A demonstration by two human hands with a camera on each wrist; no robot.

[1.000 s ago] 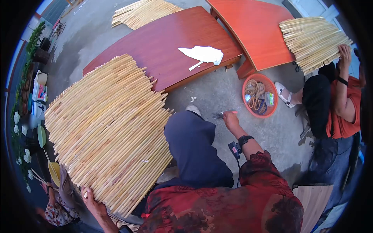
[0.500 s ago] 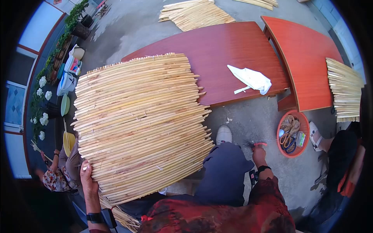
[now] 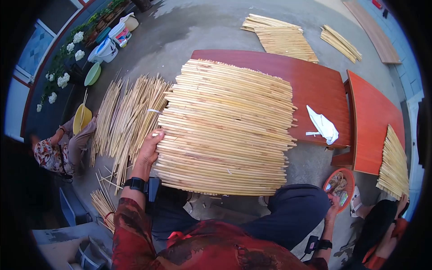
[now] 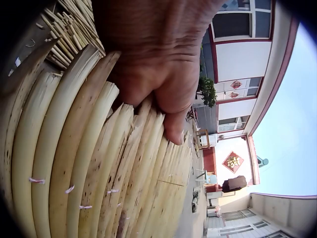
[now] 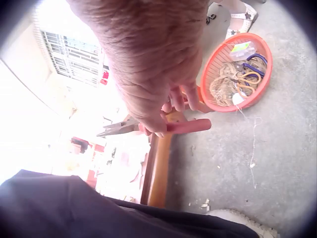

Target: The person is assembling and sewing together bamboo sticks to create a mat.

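A mat of pale reed stalks (image 3: 225, 130), laid side by side and bound with small ties, spreads before me over my lap and overlaps the dark red table. My left hand (image 3: 150, 146) grips its left edge, thumb on top. In the left wrist view, that hand (image 4: 153, 74) lies over the cut stalk ends, and pinkish ties (image 4: 85, 207) cross some stalks. Beyond my right knee, my right hand (image 3: 332, 208) is beside the orange basket. The right wrist view shows it holding pliers with red handles (image 5: 190, 126), metal jaws pointing left.
The orange basket (image 5: 267, 84) holds twine and scissors. A white cloth (image 3: 321, 126) lies on the dark red table (image 3: 315, 90); an orange-red table (image 3: 373, 121) stands beside it. Loose stalks (image 3: 130, 117) cover the ground at left. People sit at both sides.
The head view has swung left, bringing the loose stalks into sight. The mat has turned, its stalks now lying more crosswise, with my left hand still on its edge. My right hand keeps the pliers.
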